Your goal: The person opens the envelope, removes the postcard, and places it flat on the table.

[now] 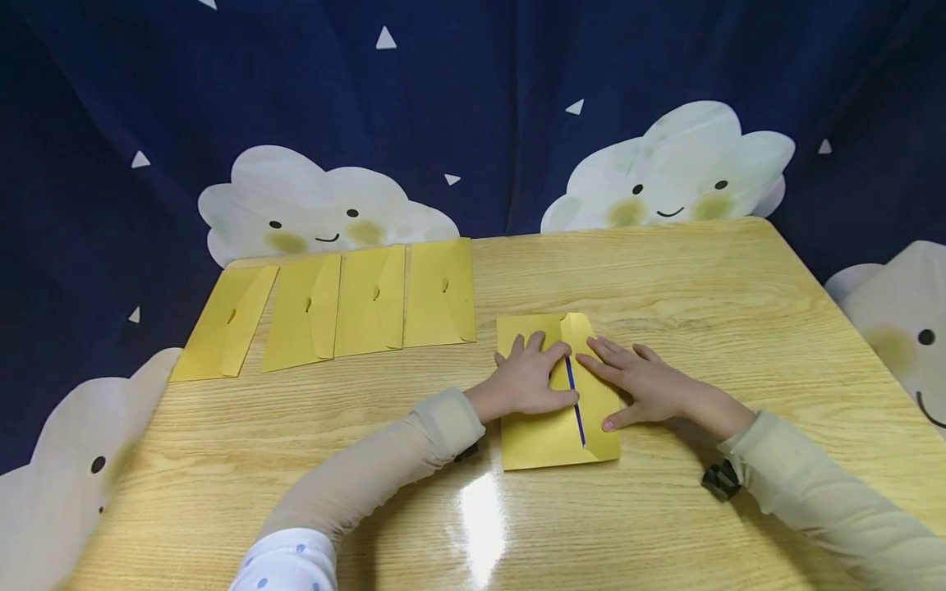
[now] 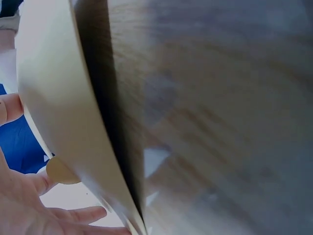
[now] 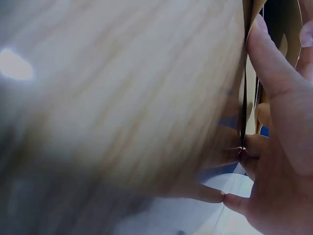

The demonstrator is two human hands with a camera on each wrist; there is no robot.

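Observation:
A yellow envelope lies at mid-table, its long flap along the right side. A narrow blue strip with a pale lower tip runs along the flap's inner edge; its kind is unclear. My left hand rests on the body with spread fingers, index fingertip and thumb beside the strip. On the flap lies my right hand, fingers extended and thumb apart. The left wrist view shows the envelope's curved side and a rounded tab. In the right wrist view, the thumb touches the paper's edge.
Several similar yellow envelopes lie in a row at the table's back left, each with a small slit or tab. The wooden table meets a navy curtain with cloud shapes at its back edge.

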